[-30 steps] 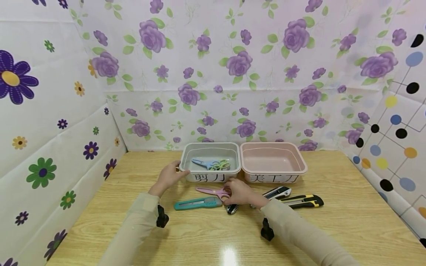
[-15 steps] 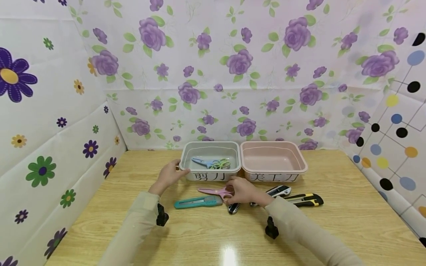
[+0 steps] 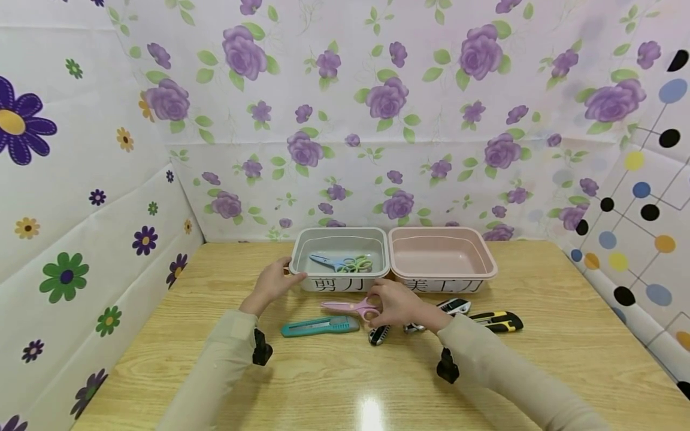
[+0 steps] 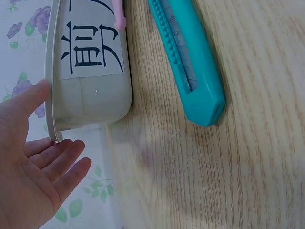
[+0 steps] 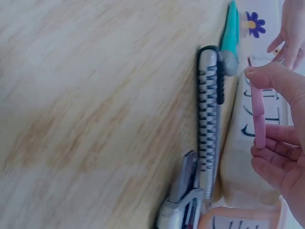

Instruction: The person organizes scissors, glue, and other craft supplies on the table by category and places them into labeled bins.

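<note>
My right hand (image 3: pixel 398 304) pinches the handle loops of the pink scissors (image 3: pixel 349 306) between thumb and fingers. In the right wrist view the scissors (image 5: pixel 258 112) appear edge-on, raised above the table in front of the grey bin. At the grey bin's left end (image 4: pixel 90 105), my left hand (image 3: pixel 272 286) holds the rim, thumb at the front and fingers round the corner. Inside that bin (image 3: pixel 341 232) lie blue scissors (image 3: pixel 330 261) and green-handled scissors (image 3: pixel 356 264). A teal box cutter (image 3: pixel 320 326) lies in front of the bin.
A pink bin (image 3: pixel 442 232) stands against the grey one on the right. Below and right of my right hand lie a black-and-silver cutter (image 3: pixel 379 335), another silver-and-black cutter (image 3: pixel 455 306) and a yellow-and-black cutter (image 3: pixel 504 321). A flowered cloth hangs behind the table (image 3: pixel 323 377).
My right hand has raised the pink scissors slightly off the table, away from the teal box cutter. The left hand stays at the bin's rim.
</note>
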Available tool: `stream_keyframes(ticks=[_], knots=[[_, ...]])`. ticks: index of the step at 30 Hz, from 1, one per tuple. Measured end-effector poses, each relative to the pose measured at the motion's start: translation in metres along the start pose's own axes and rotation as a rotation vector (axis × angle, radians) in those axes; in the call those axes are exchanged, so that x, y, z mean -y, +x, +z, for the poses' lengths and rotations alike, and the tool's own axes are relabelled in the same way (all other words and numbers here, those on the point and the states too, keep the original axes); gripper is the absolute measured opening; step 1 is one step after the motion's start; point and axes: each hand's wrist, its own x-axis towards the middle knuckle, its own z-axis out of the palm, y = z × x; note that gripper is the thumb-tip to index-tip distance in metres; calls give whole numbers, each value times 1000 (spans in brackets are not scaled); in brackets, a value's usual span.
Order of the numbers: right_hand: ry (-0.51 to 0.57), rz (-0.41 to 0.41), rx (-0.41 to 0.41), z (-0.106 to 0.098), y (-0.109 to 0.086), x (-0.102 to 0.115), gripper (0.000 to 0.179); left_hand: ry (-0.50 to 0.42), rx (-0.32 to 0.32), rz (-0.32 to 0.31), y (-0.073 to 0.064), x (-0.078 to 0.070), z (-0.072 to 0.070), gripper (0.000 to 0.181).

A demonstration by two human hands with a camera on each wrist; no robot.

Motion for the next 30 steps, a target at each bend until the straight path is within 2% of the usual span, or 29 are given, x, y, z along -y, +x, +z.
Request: stream_keyframes(ticks=[6,7,10,13,14,18,30], knots=[[-44,-49,-3,-9,-1,7,44,-23,-3,14,-2,1,0,59],[-49,-55,0,-11,-1,8,44,-27,-15,39,1,7,2,60],[-56,-70,14,-17,0,11,45,-35,-21,54,-1,8,2,63],[-50,-87,34,-23,0,12,45,-43,-25,47,-2,7,3,61],[-47,-96,39,-24,0,12,45,-40,-16,23,-5,1,1,59],[-52,-128,44,-30,1,12,44,-18,-7,-7,-4,-1,0,57],[-32,-135,28,-44,4,8,51,-2,-17,10,-3,-4,-1,57]])
